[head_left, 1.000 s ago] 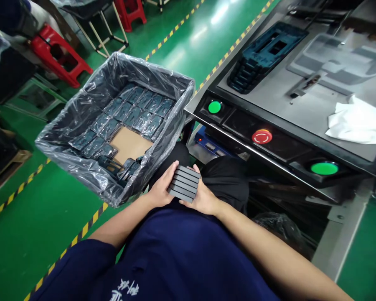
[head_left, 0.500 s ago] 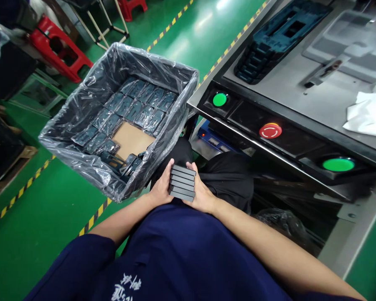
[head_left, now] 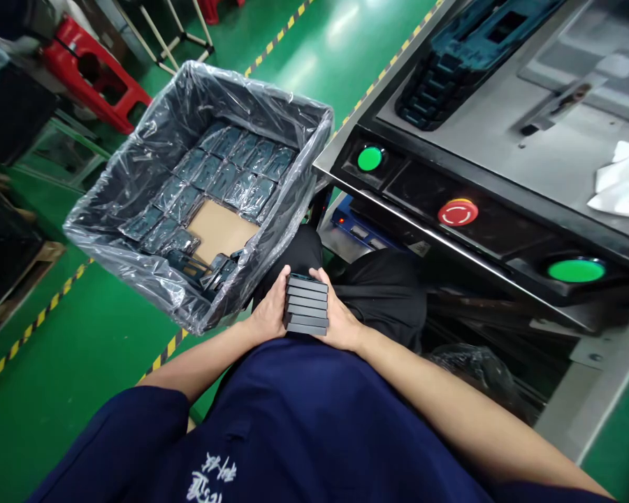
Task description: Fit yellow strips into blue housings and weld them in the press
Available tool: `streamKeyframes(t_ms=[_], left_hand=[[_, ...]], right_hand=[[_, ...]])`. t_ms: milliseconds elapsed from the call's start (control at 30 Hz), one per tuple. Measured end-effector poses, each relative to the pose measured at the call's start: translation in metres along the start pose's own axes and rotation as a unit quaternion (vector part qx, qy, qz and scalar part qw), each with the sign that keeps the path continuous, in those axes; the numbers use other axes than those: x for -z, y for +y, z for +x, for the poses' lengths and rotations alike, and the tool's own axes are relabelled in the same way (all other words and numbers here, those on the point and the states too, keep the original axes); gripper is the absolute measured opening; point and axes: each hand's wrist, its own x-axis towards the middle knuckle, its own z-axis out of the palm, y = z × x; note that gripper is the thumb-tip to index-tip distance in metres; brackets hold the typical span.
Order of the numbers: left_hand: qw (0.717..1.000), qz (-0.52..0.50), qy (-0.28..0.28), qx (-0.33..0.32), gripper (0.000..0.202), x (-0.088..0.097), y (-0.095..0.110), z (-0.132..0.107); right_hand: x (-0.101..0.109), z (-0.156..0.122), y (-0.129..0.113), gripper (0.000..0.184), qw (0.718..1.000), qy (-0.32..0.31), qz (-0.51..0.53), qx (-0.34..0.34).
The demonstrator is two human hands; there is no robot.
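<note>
A stack of several flat black plastic parts (head_left: 307,305) is held over my lap, close to my shirt. My left hand (head_left: 271,304) is closed against the stack's left side. On the right side my right hand (head_left: 340,314) grips the same stack, so the parts are squeezed between both palms; the undersides are hidden. Just ahead and to the left stands a crate (head_left: 131,157) lined with clear plastic film. Inside it lie rows of film-wrapped dark parts (head_left: 225,178), a bare patch of brown cardboard (head_left: 223,227) and some unwrapped dark parts (head_left: 217,272) near the front.
To the right is a metal machine bench with two green buttons (head_left: 370,158), a red emergency stop button (head_left: 458,212), a dark teal fixture (head_left: 461,63) and a white cloth (head_left: 623,181). A red stool (head_left: 94,73) stands beyond the crate on the green floor (head_left: 47,419).
The stack stays between both hands and has tilted slightly, showing more of its top edge. The camera view has shifted a little; otherwise the scene is the same.
</note>
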Motion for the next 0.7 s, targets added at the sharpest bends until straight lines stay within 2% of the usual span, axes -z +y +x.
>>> streamKeyframes(t_ms=[133,300,433,567,700], left_hand=[[1.0,0.018,0.011,0.005,0.099,-0.001,0.002,0.003],[0.999,0.032,0.013,-0.004,0.114,0.009,0.0,0.016],[0.999,0.026,0.021,-0.019,0.111,0.014,-0.002,0.025],[0.998,0.023,0.044,-0.029,0.103,0.012,-0.001,0.021],[0.998,0.025,0.058,-0.023,0.099,0.009,-0.002,0.015]], right_hand=[[0.004,0.001,0.002,0.131,0.999,-0.002,0.029,-0.014],[0.006,0.001,0.004,0.125,1.0,-0.008,0.028,0.002],[0.008,0.001,0.004,0.125,1.0,-0.017,0.01,-0.005],[0.019,-0.001,-0.007,0.129,0.996,-0.076,0.014,-0.034],[0.039,-0.001,-0.016,0.131,0.984,-0.146,0.084,-0.057]])
